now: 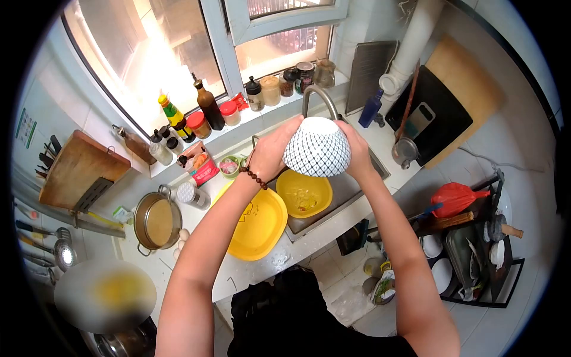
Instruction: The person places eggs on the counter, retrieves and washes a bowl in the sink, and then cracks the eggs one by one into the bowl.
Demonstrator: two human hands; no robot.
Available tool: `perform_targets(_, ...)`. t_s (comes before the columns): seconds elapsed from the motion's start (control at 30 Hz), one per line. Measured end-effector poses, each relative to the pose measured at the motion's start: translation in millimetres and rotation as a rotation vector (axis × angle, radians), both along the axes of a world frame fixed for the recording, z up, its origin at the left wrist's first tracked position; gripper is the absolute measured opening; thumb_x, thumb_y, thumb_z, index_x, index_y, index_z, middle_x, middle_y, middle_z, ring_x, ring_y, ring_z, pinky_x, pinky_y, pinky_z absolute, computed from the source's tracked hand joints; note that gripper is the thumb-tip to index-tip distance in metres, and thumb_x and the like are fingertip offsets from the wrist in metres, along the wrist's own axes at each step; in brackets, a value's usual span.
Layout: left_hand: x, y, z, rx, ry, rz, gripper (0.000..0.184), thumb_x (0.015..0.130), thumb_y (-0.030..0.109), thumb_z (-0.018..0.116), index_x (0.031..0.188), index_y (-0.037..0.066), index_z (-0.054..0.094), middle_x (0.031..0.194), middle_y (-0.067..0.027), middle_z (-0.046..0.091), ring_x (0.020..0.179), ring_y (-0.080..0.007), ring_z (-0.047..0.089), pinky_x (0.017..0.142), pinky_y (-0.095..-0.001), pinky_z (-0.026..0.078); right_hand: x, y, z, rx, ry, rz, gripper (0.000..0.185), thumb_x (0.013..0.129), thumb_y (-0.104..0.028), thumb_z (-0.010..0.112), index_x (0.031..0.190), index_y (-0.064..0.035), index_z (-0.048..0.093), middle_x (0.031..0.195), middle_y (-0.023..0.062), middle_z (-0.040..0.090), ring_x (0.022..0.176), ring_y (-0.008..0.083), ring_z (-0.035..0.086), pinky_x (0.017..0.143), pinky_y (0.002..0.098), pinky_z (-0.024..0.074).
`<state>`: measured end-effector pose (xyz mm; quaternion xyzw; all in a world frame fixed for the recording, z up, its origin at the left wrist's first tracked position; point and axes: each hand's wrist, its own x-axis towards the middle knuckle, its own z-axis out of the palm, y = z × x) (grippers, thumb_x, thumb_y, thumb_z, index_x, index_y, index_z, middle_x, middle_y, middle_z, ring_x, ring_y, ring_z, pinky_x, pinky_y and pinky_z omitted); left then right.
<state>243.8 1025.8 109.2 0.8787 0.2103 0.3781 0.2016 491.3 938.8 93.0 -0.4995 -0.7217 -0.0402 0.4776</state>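
A white bowl with a dark lattice pattern (317, 149) is held up in front of the faucet (321, 92), its base turned toward me. My left hand (273, 146) grips its left side, fingers partly hidden behind it. On the opposite side my right hand (355, 146) is closed around the rim area. Below the bowl, a yellow basin (303, 196) with water and small bits in it sits in the metal sink (333, 214). A wider yellow tub (259, 232) with a printed figure stands on the counter under my left forearm. The bowl's inside is hidden.
Bottles and jars, among them a dark oil bottle (208, 107), line the windowsill. A steel pot (157, 220) and several eggs (182, 239) are on the left counter. A black cutting board (428, 113) leans at right, above a dish rack (470, 262).
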Motion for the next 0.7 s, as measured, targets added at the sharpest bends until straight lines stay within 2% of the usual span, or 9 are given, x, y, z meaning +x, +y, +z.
perform_targets(0.23,-28.3,-5.9,-3.8,-0.022,-0.025,0.075,0.068,0.091,0.01,0.069,0.155,0.015,0.045,0.139,-0.0223,0.063,0.124,-0.0424,0.063,0.102,-0.044,0.054,-35.7,2.7,-7.1,-0.01,0.089,-0.041,0.05,0.083,-0.004,0.077,0.13,-0.0013,0.062,0.12,0.0207,0.072,0.11,0.0355,0.072,0.092,0.0396,0.0566)
perform_targets(0.3,-54.8,-18.0,-6.5,-0.056,0.003,0.089,0.068,0.09,0.007,0.069,0.154,0.013,0.046,0.138,-0.0229,0.063,0.123,-0.0429,0.063,0.101,-0.0438,0.054,-53.6,2.7,-12.4,-0.115,0.122,-0.032,0.047,0.084,-0.002,0.075,0.13,-0.0006,0.062,0.118,0.0208,0.073,0.111,0.0339,0.072,0.095,0.039,0.0556)
perform_targets(0.33,-70.0,-28.0,-6.3,-0.045,-0.033,0.114,0.065,0.09,0.005,0.069,0.152,0.012,0.048,0.133,-0.0252,0.065,0.121,-0.0435,0.064,0.099,-0.0443,0.054,-65.9,4.0,-17.1,-0.147,0.143,0.019,0.04,0.089,-0.002,0.071,0.128,0.0005,0.063,0.109,0.0186,0.075,0.097,0.0269,0.075,0.083,0.0362,0.0593)
perform_targets(0.37,-91.5,-41.1,-5.4,-0.047,-0.034,0.16,0.065,0.09,0.005,0.069,0.152,0.012,0.048,0.133,-0.0252,0.065,0.121,-0.0435,0.064,0.099,-0.0443,0.054,-84.0,2.7,-21.9,-0.153,0.14,0.065,0.04,0.089,-0.002,0.071,0.128,0.0005,0.063,0.109,0.0186,0.075,0.097,0.0269,0.075,0.083,0.0362,0.0593)
perform_targets(0.43,-132.1,-74.6,-2.1,-0.337,-0.046,0.298,0.056,0.094,0.006,0.066,0.148,0.009,0.051,0.129,-0.0259,0.066,0.119,-0.0437,0.065,0.098,-0.042,0.053,-120.2,-8.6,-26.3,-0.559,0.455,0.248,0.033,0.093,0.0,0.068,0.125,0.0001,0.062,0.089,0.0167,0.074,0.07,0.0252,0.076,0.063,0.0366,0.0583)
perform_targets(0.5,-178.5,-104.0,-18.0,-0.397,-0.086,0.442,0.053,0.098,0.008,0.065,0.149,0.01,0.051,0.128,-0.0253,0.067,0.116,-0.0409,0.067,0.096,-0.042,0.054,-177.4,-21.5,-27.5,-0.602,0.441,0.29,0.027,0.097,-0.005,0.067,0.123,0.0006,0.062,0.08,0.0135,0.072,0.056,0.0175,0.07,0.052,0.0341,0.054)
perform_targets(0.6,-260.9,-158.0,-55.4,-0.693,-0.162,0.677,0.043,0.106,0.017,0.059,0.148,0.007,0.051,0.118,-0.0239,0.072,0.103,-0.029,0.075,0.091,-0.0407,0.056,-260.9,-39.0,-45.0,-0.903,0.41,0.374,0.028,0.099,-0.017,0.068,0.119,0.0016,0.061,0.074,0.0157,0.068,0.054,0.0217,0.069,0.055,0.0361,0.054)
perform_targets(0.67,-321.0,-194.2,-93.7,-0.609,-0.155,0.786,0.043,0.108,0.02,0.056,0.147,0.002,0.05,0.115,-0.0208,0.072,0.095,-0.0243,0.075,0.08,-0.0386,0.062,-323.6,-55.3,-61.9,-1.055,0.339,0.432,0.031,0.099,-0.02,0.065,0.119,0.0037,0.061,0.072,0.0175,0.067,0.053,0.0247,0.068,0.057,0.0389,0.0544)
perform_targets(0.7,-346.8,-212.2,-106.9,-0.613,-0.162,0.805,0.043,0.108,0.02,0.056,0.147,0.002,0.05,0.115,-0.0208,0.072,0.095,-0.0243,0.075,0.08,-0.0386,0.062,-352.7,-63.4,-77.6,-1.108,0.271,0.498,0.032,0.099,-0.019,0.063,0.12,0.0053,0.061,0.073,0.0167,0.069,0.055,0.024,0.069,0.059,0.0379,0.0555)
